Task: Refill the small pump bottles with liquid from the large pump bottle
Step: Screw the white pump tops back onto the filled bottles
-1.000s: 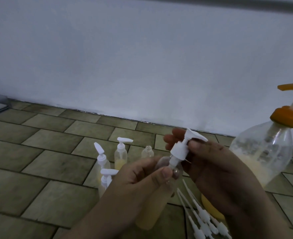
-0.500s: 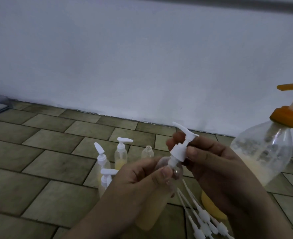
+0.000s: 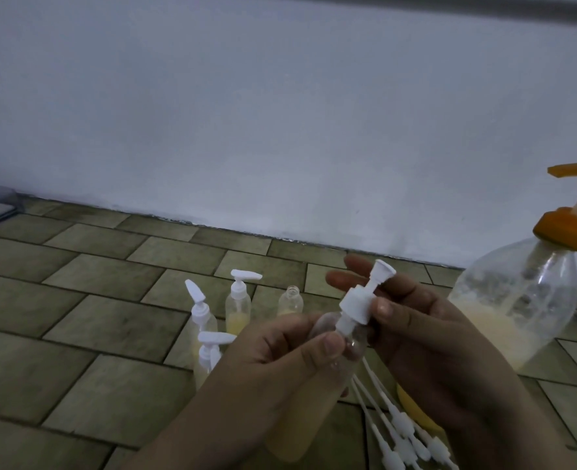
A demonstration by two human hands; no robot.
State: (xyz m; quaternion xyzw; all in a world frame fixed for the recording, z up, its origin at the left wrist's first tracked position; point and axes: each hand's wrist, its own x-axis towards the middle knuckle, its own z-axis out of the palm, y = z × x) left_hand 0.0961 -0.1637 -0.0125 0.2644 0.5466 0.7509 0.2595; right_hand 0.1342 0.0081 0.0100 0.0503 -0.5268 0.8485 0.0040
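— Between my two hands, item one: what is it?

— One small pump bottle, clear plastic, tilted with its neck up and to the right, yellowish liquid filling its lower part. My left hand grips the body, fingers curled round it, thumb lying across near the shoulder. My right hand pinches the collar of its white pump head between thumb and fingers (nozzle turned away from me, toward the wall).

— Item two?

— Large pump bottle, right of my hands, upright on the tiled floor. Clear body, orange cap and orange pump, pale yellow liquid in the lower part only.

— On the floor behind the left hand?

— Three small bottles with white pumps, standing close together, some yellow liquid in each. One small uncapped bottle just to their right, neck open.

— Below the hands?

— Loose white pump heads, dip tubes attached, lying in a bundle on the floor. Something yellow lies beside them, partly hidden by my right hand; I cannot tell what it is.

— Backdrop?

— Plain pale wall, meeting the tiles.
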